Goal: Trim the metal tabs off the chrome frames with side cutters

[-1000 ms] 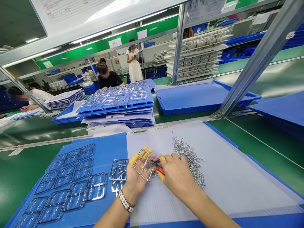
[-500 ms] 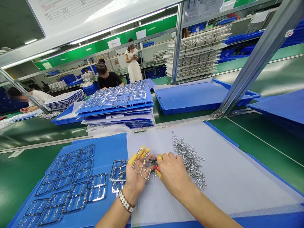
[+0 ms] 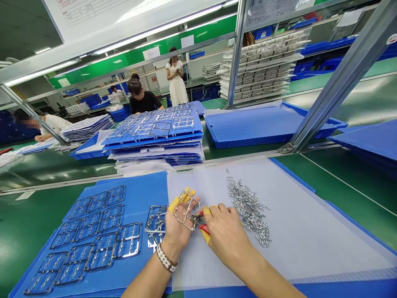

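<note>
My left hand (image 3: 178, 223), with yellow finger covers, is palm up and closed on a chrome sprue frame (image 3: 185, 210), a square grid of thin bars. My right hand (image 3: 225, 225) grips red-handled cutting pliers (image 3: 204, 221), whose dark jaws reach onto the lower right part of the frame above my left palm. Small shiny parts seem to lie in the left palm, partly hidden. To the right, a pile of small chrome pieces (image 3: 249, 203) rests on a translucent plastic sheet (image 3: 297, 231). More chrome frames (image 3: 156, 219) overlap beside my left wrist.
Rows of similar frames (image 3: 102, 250) lie on a blue sheet (image 3: 145, 182) at left. Beyond are a stack of blue sheets with frames (image 3: 155, 142), a blue tray (image 3: 254, 126) and a metal post (image 3: 335, 78). Several people are in the background.
The pliers' handles and my right hand have shifted slightly, and the dark jaws now show against the frame's lower right part. The whole view has shifted a little.
</note>
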`<move>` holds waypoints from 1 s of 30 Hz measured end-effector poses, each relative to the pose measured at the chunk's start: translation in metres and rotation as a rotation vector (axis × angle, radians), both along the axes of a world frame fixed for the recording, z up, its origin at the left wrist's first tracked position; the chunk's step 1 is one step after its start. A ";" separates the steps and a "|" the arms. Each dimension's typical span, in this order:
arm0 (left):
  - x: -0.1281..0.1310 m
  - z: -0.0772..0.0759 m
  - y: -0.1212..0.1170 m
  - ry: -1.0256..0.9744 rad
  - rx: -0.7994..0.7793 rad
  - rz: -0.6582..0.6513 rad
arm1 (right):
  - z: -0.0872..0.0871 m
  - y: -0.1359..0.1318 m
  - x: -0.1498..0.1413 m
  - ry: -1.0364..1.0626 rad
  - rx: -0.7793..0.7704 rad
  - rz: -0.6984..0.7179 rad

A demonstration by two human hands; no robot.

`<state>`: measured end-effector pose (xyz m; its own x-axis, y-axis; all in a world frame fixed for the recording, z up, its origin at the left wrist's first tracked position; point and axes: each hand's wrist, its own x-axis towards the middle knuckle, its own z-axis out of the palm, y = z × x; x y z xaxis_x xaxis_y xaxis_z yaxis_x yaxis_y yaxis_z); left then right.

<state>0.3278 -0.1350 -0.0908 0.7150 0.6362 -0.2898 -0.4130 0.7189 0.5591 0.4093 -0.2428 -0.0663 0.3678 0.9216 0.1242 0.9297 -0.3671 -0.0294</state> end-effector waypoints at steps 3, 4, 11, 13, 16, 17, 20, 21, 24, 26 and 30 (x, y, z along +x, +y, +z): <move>0.000 -0.001 0.000 -0.003 0.008 0.011 | 0.000 0.002 -0.001 0.005 -0.005 0.002; 0.000 -0.002 0.001 -0.004 0.009 0.015 | 0.000 0.003 -0.001 0.007 -0.011 0.000; 0.001 0.002 0.000 0.014 0.010 0.037 | 0.004 0.002 0.001 0.045 -0.013 -0.014; 0.001 0.002 -0.001 0.018 0.030 0.046 | 0.003 0.003 0.001 0.051 -0.021 -0.010; 0.001 0.001 -0.001 0.018 0.054 0.062 | 0.000 0.005 0.000 0.054 -0.024 0.002; 0.001 0.000 -0.001 0.017 0.053 0.064 | -0.001 0.005 -0.001 0.051 -0.022 0.004; 0.001 -0.001 0.000 0.026 0.036 0.063 | -0.003 0.007 -0.003 0.034 -0.028 -0.001; 0.001 -0.001 0.000 0.029 0.035 0.060 | -0.004 0.007 -0.004 0.026 -0.032 -0.005; 0.001 -0.001 0.002 0.020 0.050 0.058 | -0.003 0.005 -0.003 0.009 -0.029 -0.005; 0.001 -0.003 0.001 0.007 0.063 0.051 | -0.002 0.002 0.000 0.000 -0.014 0.001; 0.001 -0.005 -0.006 0.069 0.194 -0.029 | -0.004 -0.013 0.016 -0.045 0.092 -0.012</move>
